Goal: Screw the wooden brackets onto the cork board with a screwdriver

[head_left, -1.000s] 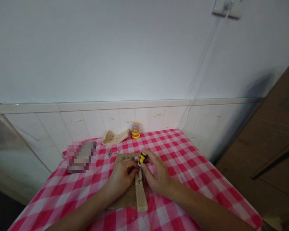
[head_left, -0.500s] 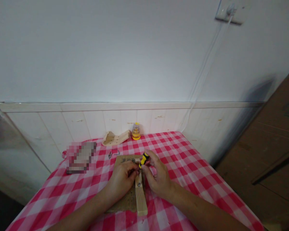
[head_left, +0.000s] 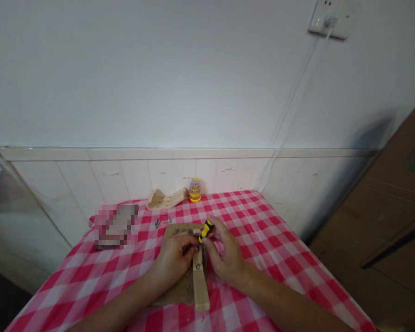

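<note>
The right hand [head_left: 224, 256] is clamping a yellow-and-black screwdriver [head_left: 206, 229], tip down on a wooden strip [head_left: 200, 286]. The left hand [head_left: 175, 258] is pinching the strip's far end; the strip is lying on a brown board [head_left: 178, 229] on the table [head_left: 263, 230].

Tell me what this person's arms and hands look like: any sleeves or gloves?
Both arms are bare up to the picture's edge, no sleeve showing. The left hand and right hand wear no gloves; no watch, bracelet or ring is visible.
</note>
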`<state>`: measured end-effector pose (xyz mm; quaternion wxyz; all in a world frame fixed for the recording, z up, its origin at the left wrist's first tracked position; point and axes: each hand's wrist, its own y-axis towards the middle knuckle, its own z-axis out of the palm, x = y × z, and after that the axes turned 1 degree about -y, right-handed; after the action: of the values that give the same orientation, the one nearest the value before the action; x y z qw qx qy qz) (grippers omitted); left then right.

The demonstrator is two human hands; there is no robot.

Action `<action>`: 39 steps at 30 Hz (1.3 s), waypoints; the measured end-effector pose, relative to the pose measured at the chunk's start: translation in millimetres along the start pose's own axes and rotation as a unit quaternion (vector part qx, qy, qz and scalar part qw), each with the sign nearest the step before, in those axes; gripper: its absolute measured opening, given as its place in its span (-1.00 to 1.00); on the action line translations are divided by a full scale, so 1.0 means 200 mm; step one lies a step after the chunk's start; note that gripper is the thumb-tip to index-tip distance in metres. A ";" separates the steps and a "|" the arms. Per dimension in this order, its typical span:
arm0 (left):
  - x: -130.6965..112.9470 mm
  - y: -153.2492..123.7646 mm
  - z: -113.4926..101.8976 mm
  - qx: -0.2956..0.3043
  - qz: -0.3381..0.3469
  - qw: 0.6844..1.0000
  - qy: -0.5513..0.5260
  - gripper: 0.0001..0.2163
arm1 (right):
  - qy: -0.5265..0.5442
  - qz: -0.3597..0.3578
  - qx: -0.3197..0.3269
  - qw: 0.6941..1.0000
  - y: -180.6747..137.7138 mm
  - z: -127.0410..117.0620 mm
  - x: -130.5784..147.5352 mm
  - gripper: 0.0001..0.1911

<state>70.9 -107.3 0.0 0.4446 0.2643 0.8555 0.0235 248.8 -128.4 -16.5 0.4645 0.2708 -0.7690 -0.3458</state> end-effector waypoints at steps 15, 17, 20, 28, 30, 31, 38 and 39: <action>-0.01 0.00 -0.01 -0.007 0.008 1.000 -0.004 -0.82 | 0.021 0.019 0.015 0.999 0.02 -0.01 0.02 -0.43; -0.01 0.00 -0.01 -0.010 0.008 1.000 -0.004 -0.83 | 0.024 0.020 0.014 0.999 0.03 -0.01 0.02 -0.44; -0.01 -0.01 -0.01 -0.013 0.004 1.000 -0.006 -0.84 | 0.031 0.023 0.013 0.999 0.04 -0.01 0.02 -0.43; -0.02 -0.01 -0.01 -0.013 -0.005 1.000 -0.011 -0.85 | 0.033 0.038 0.006 0.999 0.03 -0.01 0.03 -0.44; -0.01 -0.01 -0.01 -0.015 -0.005 1.000 -0.014 -0.85 | 0.033 0.041 0.005 0.999 0.02 -0.01 0.03 -0.45; -0.01 -0.01 -0.01 -0.017 -0.005 1.000 -0.017 -0.85 | 0.032 0.042 0.007 0.999 0.02 -0.01 0.03 -0.45; -0.01 -0.01 -0.01 -0.015 -0.008 1.000 -0.019 -0.83 | 0.032 0.029 0.019 0.999 0.02 -0.01 0.04 -0.43; -0.01 -0.01 -0.01 -0.015 -0.009 1.000 -0.019 -0.83 | 0.025 0.026 0.015 0.999 0.02 -0.01 0.04 -0.42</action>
<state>69.5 -109.6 1.5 0.4650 0.2501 0.8488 0.0276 246.7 -132.4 -8.4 0.4884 0.2668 -0.7688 -0.3149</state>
